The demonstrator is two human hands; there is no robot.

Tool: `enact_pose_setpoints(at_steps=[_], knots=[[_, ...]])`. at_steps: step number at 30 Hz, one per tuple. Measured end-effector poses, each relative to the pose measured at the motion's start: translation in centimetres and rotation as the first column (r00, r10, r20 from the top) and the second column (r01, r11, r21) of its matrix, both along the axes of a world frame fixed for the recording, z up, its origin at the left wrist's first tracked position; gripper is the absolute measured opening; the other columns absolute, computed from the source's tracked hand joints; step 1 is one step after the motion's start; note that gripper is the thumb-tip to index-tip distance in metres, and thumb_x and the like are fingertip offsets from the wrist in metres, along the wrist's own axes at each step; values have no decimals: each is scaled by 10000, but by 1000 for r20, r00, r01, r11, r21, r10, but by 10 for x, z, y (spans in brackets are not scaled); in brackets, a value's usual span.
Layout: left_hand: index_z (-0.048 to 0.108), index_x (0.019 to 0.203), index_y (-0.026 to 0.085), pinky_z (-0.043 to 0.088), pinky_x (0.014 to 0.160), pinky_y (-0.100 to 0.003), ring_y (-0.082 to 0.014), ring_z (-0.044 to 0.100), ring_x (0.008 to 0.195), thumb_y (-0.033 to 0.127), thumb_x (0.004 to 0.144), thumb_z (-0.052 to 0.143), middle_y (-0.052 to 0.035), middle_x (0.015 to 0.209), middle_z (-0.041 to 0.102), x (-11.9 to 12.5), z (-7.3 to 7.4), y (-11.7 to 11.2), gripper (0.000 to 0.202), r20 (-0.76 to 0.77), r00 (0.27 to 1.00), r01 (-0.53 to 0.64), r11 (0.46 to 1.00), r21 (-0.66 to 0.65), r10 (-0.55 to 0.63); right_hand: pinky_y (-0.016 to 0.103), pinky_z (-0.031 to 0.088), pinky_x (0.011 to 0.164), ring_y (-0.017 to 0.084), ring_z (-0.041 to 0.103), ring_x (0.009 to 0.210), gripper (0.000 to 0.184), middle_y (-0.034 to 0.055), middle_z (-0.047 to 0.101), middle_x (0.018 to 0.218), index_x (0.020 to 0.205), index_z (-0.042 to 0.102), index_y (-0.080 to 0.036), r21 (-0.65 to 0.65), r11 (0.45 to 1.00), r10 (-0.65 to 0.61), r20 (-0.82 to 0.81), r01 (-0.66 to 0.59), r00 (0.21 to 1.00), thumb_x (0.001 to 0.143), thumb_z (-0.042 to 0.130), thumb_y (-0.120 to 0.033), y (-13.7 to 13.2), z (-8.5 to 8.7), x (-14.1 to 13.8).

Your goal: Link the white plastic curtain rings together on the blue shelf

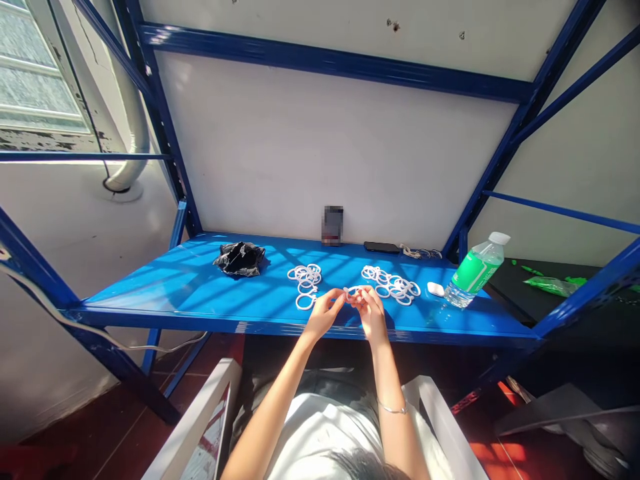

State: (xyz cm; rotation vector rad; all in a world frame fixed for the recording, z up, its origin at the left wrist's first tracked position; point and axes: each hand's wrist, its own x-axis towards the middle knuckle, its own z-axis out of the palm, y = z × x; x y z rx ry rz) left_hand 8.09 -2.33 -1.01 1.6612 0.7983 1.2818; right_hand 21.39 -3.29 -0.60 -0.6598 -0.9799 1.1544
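Landmark bottle: clear plastic bottle with a green label and white cap (474,272), standing at the right end of the blue metal table (180,293).
Left hand: the left hand (323,313), farther left of the bottle than its partner, reaches forward with the forearm slanting inward; thumb and forefinger press together at the tips.
Right hand: the right hand (371,311), left of the bottle and nearer to it, has fingers bent and turned inward, pinching a ring; a thin silvery bracelet (393,409) circles the wrist.
Held ring: small, thin white ring (354,290), left of the bottle, between the two hands' fingertips and partly covered by them; whether the left tips also grip it, I cannot tell.
Ring's direction: it shows as a flattened oval, long axis running sideways, roughly toward the bottle.
Nearer heap: overlapping white rings (395,287), left of the bottle, just beyond the right hand.
Farther heap: a smaller group of white rings (306,275), farther left of the bottle, just beyond the left hand.
White case: small, rounded white case (436,289), just left of the bottle.
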Motion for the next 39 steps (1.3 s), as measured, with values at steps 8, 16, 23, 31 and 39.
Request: enact_pose_setpoints(at_steps=[8,16,23,31,39], knots=[[565,789,160,444,646,-259,-133,578,653,525,771,653,-8,724,605,-4,0,1,376,228,970,108,990,-87,-86,256,423,621,115,520,579,319,-39,465,604,637,488,-200,15,990,136,220,-143,966,845,594,-418,1,-2,-2],[562,757,144,383,572,-232,-153,616,639,511,702,723,-36,716,662,-8,6,0,405,226,934,330,912,-245,-277,217,259,428,62,341,421,448,-77,344,510,603,459,-193,-99,984,171,256,-150,951,758,665,-560,1,-2,-4],[579,696,145,427,772,-303,-163,570,771,487,837,570,-32,714,598,-4,14,-7,369,246,927,351,888,-298,-284,201,317,445,69,390,459,415,-49,443,553,600,506,-195,-219,961,207,169,-168,964,689,714,-544,2,0,-1],[477,591,165,377,668,-275,-108,395,598,400,837,556,31,562,352,8,8,0,349,544,799,477,820,-316,-255,204,153,367,41,110,403,570,-100,181,456,501,267,-210,-104,965,232,-86,-240,969,648,747,-480,6,3,0],[619,787,147,411,686,-257,-144,535,729,491,748,681,-30,762,597,-4,3,-2,352,401,909,217,950,-224,-113,262,463,621,141,543,660,239,6,569,710,685,591,-201,-58,998,7,104,-1,995,774,611,-422,7,-4,-7]])
